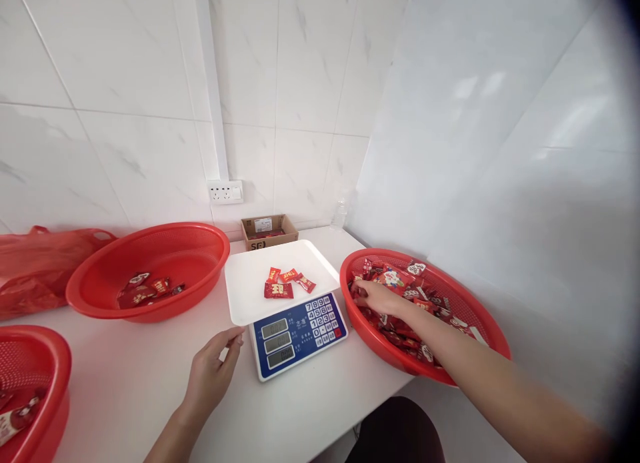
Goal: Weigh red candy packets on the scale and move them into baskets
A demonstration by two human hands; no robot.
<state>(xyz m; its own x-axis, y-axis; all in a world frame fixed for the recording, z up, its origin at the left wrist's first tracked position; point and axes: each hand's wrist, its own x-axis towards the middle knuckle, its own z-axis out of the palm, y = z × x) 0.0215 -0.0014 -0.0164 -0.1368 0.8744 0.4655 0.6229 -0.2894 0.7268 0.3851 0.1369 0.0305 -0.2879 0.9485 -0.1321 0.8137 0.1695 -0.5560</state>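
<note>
On the white pan (245, 296) of a digital scale (300, 339) lie several small red wrapped candies (279, 290). Beside the scale's left edge is my left hand (215, 363), its fingers curled toward the thumb with nothing visible in them. My right hand (380, 299) reaches into the red plastic basket (475, 303) on the right, which holds a heap of red wrapped packets (417, 316). Its fingers are bent down among the packets. The fingertips are partly hidden, so what they grip cannot be made out.
Another red basket (200, 246) with a few packets stands at the back left, and a third basket (55, 363) is cut off nearer me. A red plastic bag (45, 269), a small cardboard box (270, 233) and a clear bottle (340, 213) are near the wall.
</note>
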